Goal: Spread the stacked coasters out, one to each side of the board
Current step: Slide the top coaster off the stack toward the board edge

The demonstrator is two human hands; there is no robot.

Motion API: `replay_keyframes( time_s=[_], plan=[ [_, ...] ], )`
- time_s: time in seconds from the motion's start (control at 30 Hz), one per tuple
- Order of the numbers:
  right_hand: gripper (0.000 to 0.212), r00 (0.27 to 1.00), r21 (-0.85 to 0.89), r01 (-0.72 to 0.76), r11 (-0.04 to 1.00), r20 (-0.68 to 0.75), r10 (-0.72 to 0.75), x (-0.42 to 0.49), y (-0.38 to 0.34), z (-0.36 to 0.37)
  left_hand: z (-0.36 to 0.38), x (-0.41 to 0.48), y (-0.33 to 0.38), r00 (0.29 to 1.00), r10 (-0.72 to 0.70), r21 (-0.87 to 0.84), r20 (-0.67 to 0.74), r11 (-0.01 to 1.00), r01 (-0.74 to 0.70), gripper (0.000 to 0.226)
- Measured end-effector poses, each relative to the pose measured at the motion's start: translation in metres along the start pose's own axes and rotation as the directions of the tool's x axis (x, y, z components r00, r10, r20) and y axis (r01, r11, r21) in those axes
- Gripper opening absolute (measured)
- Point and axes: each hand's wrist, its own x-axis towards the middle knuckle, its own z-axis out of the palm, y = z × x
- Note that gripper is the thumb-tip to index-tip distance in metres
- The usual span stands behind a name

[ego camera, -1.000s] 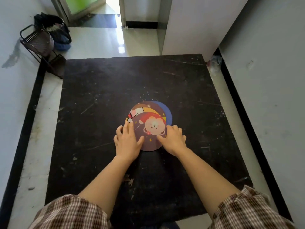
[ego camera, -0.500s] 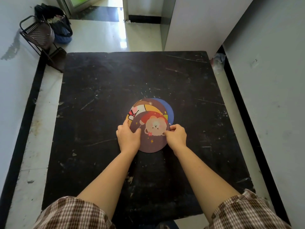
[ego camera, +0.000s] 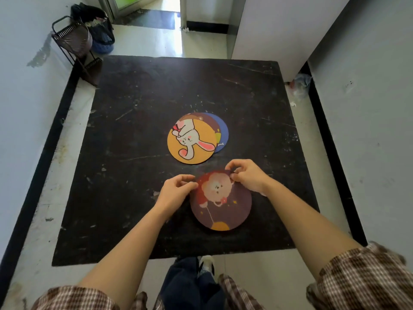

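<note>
1. My left hand pinched the left edge of the purple coaster, thumb and fingers closed on its rim.
2. My right hand gripped the same coaster at its far right edge, fingers curled over the rim.
3. The purple coaster, printed with a pale bear in red holding a balloon string, sat toward the near side of the black board, apart from the others; I could not tell whether it lay flat or was lifted a little.
4. The orange coaster with a white rabbit lay on top of the remaining stack near the board's middle.
5. Under it a brown coaster showed along the far edge, and a blue coaster stuck out to the right.
6. I could read no writing, brand or label on any coaster; only cartoon pictures showed.
7. A dark wire rack stood on the floor beyond the board's far left corner.
8. My plaid sleeves framed the bottom of the view.
</note>
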Motion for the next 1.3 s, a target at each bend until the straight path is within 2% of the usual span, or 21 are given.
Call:
replay_keyframes(
  time_s=[0.13,0.2,0.27,0.33,0.43,0.5,0.6,0.73,0.8,0.83,1.0,1.13,1.3],
  plan=[
    [0.022,0.982,-0.258,0.107,0.960,0.176,-0.062,-0.015,-0.001,0.008,0.027,-0.031,-0.011,0.996,0.082,0.196,0.040,0.977,-0.089,0.032],
    [0.023,0.977,-0.303,0.155,0.940,0.185,-0.102,-0.018,0.000,0.015,0.037,-0.041,-0.017,0.996,0.091,0.255,0.018,0.963,-0.092,0.027],
    [0.024,0.986,-0.294,0.151,0.944,0.109,-0.124,-0.020,0.004,0.022,0.043,-0.049,-0.025,0.997,0.069,0.236,-0.044,0.970,-0.057,0.024],
    [0.033,0.990,-0.270,0.113,0.956,-0.055,-0.133,-0.022,0.011,0.029,0.048,-0.054,-0.035,0.987,-0.020,0.107,-0.163,0.993,0.038,0.024],
    [0.036,0.950,-0.228,0.030,0.973,-0.296,-0.098,-0.030,0.029,0.036,0.050,-0.063,-0.051,0.934,-0.232,-0.273,-0.272,0.949,0.156,0.028],
    [0.034,0.946,-0.138,-0.051,0.989,-0.325,0.003,-0.037,0.045,0.040,0.049,-0.069,-0.061,0.893,-0.346,-0.407,-0.287,0.888,0.214,0.032],
    [0.032,0.941,-0.040,-0.188,0.981,-0.293,0.169,-0.048,0.070,0.052,0.046,-0.077,-0.072,0.859,-0.437,-0.488,-0.265,0.830,0.271,0.037],
    [0.018,0.901,0.265,-0.265,0.927,-0.274,0.336,-0.055,0.077,0.072,0.042,-0.086,-0.074,0.896,-0.400,-0.374,-0.195,0.874,0.309,0.021],
    [0.002,0.897,0.343,-0.259,0.903,-0.262,0.356,-0.056,0.073,0.081,0.039,-0.085,-0.074,0.914,-0.366,-0.268,-0.178,0.911,0.312,0.016],
    [0.005,0.894,0.363,-0.257,0.896,-0.264,0.363,-0.056,0.071,0.085,0.037,-0.085,-0.074,0.920,-0.350,-0.216,-0.174,0.925,0.311,0.016],
    [0.021,0.867,0.362,-0.302,0.882,-0.279,0.412,-0.058,0.066,0.097,0.027,-0.085,-0.077,0.940,-0.311,0.007,-0.141,0.949,0.315,0.019],
    [0.022,0.866,0.280,-0.349,0.894,-0.268,0.422,-0.067,0.072,0.100,0.016,-0.089,-0.081,0.948,-0.286,0.127,-0.139,0.944,0.303,0.022],
    [0.023,0.866,0.250,-0.360,0.899,-0.269,0.422,-0.080,0.078,0.106,0.012,-0.095,-0.086,0.953,-0.243,0.164,-0.181,0.948,0.273,0.022]
  ],
)
